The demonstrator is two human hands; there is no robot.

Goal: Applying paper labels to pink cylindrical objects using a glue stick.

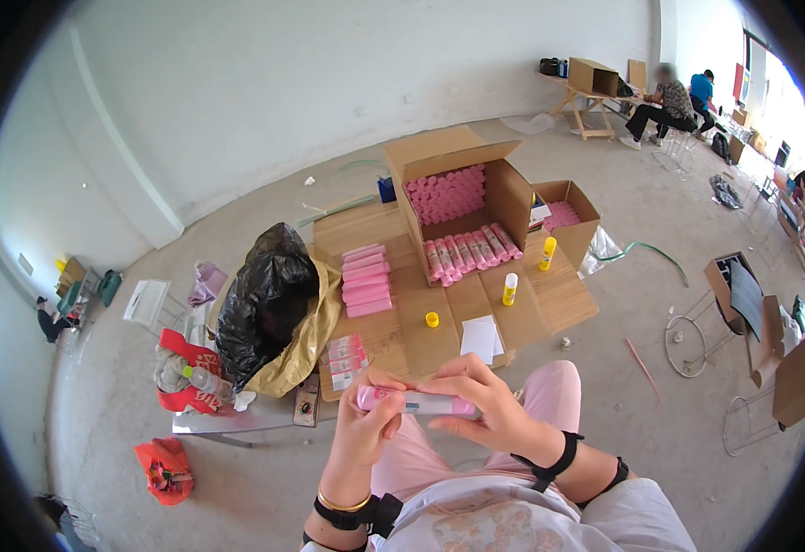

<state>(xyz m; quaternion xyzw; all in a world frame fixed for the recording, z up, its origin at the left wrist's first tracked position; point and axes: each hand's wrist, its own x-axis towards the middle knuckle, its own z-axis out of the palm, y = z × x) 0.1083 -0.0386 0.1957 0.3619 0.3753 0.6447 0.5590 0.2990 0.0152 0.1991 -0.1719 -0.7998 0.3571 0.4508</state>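
Over my lap, a pink roll [428, 404] with a pale printed label lies level between my two hands. My left hand [367, 425] grips its left end, thumb across the front. Wrapped over its right part is my right hand [499, 409], fingers on top and thumb below. On the table [563, 308] beyond, a white-and-yellow glue stick [510, 290] stands near a small yellow cap [432, 319] and white paper slips [481, 339]. Plain pink rolls [366, 281] are stacked to the left, by printed labels [345, 357]. Labelled pink rolls [476, 252] lie before an open carton [504, 198] packed with more rolls.
A black bag [260, 294] with a gold outer bag stands at the table's left. Another glue stick [547, 254] stands near a smaller carton [586, 207] of pink rolls. A red bag [165, 471] sits on the floor. Other people [669, 101] sit at the far right.
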